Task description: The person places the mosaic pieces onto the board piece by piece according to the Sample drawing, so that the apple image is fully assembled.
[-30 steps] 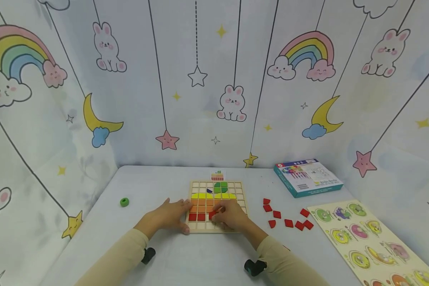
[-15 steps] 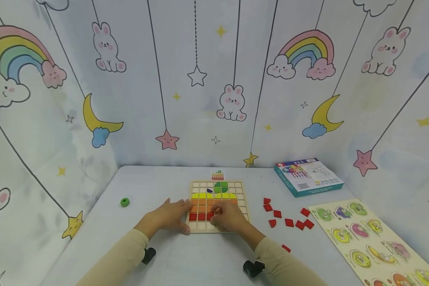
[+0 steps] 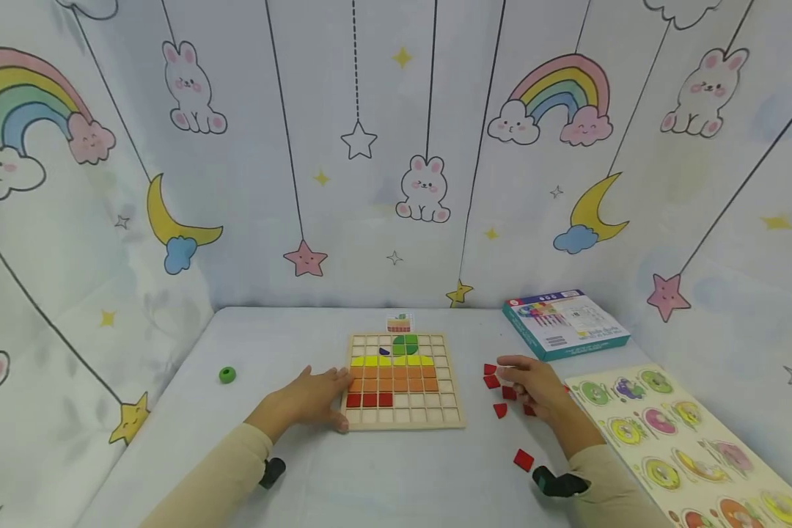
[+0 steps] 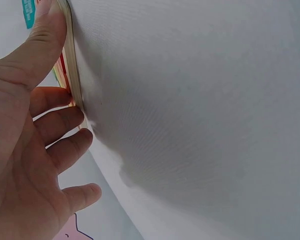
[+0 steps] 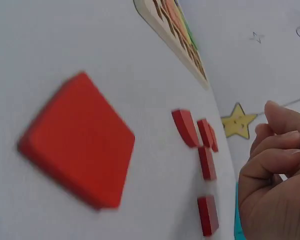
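Observation:
A wooden grid board [image 3: 429, 419] lies mid-table, with green, blue, yellow and orange pieces in its cells. Three red square tiles [image 3: 369, 400] fill the left part of a lower row. My left hand [image 3: 310, 397] rests at the board's left side, thumb and fingers spread along its edge [image 4: 74, 65]. My right hand [image 3: 536, 385] is above the loose red pieces to the right, fingers loosely bent, nothing visible between them. A quarter-round red piece [image 3: 499, 411] and a square red tile [image 3: 523, 460] lie nearby; my right hand hides some others.
A small picture card [image 3: 400, 323] lies behind the board. At the back right is a teal-sided box [image 3: 567, 326], with a board of fruit pictures [image 3: 663, 422] in front of it. A green bead [image 3: 227, 375] sits at the left. A patterned cloth surrounds the table.
A third red tile, under my right fingers earlier, now sits in the board's row. My right hand has left the board and moved right over the loose red pieces. The left hand stays.

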The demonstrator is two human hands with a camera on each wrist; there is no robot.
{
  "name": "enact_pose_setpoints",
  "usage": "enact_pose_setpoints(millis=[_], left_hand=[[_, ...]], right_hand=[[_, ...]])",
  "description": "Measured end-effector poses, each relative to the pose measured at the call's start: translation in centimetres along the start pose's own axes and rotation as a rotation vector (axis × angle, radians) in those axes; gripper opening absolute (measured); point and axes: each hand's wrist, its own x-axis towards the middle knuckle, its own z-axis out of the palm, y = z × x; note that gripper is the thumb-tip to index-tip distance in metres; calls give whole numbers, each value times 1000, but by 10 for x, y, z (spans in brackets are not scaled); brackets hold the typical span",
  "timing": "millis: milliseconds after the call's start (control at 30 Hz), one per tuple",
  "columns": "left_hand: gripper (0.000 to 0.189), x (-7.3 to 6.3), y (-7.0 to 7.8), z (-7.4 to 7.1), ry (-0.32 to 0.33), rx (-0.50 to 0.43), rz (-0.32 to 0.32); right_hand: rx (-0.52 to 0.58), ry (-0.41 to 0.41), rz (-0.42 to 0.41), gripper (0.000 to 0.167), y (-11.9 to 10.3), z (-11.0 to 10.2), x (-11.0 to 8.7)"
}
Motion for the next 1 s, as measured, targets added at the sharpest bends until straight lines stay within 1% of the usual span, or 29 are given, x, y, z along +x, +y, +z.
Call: enact_pose_setpoints(millis=[67,133,233,333,400,500,567,633,667,767,867,933,1000], left_hand=[[95,0,-1,0,3,1,-4],[95,-1,-2,-1,5,-10,-1],[95,0,-3,0,5,-25,6],[95,0,-4,2,2,-30,2],[95,0,-3,2,1,-31,-1],[95,-1,-2,2,3,-25,-2],[95,-1,-2,1,5,-20,3],[95,-1,-1,0,5,-12,3],[95,-1,-2,0,5,-8,3],[95,-1,-2,0,10,-5,3],[95,-1,-2,1,11,-6,2],[95,-1,-2,1,10,-10,-1],[95,0,-2,1,8,-9,-2]], right_hand=[[25,1,26,52,5,-13,-1],[36,-3,39,53,10,-21,-3],[43,4,55,52,17,-26,-5],[-2,20,59,50,22,-27,-5],[-70,27,60,50,23,-26,-5],[-245,51,61,47,23,-24,-5],[-358,48,41,44,21,-22,-6],[-437,53,26,41,19,-20,-5],[-459,54,18,40,19,-19,-5],[-476,58,6,37,18,-16,-4],[-467,88,0,30,19,-16,-3],[-429,104,-8,28,20,-16,-3],[-345,100,-31,31,20,-15,-3]])
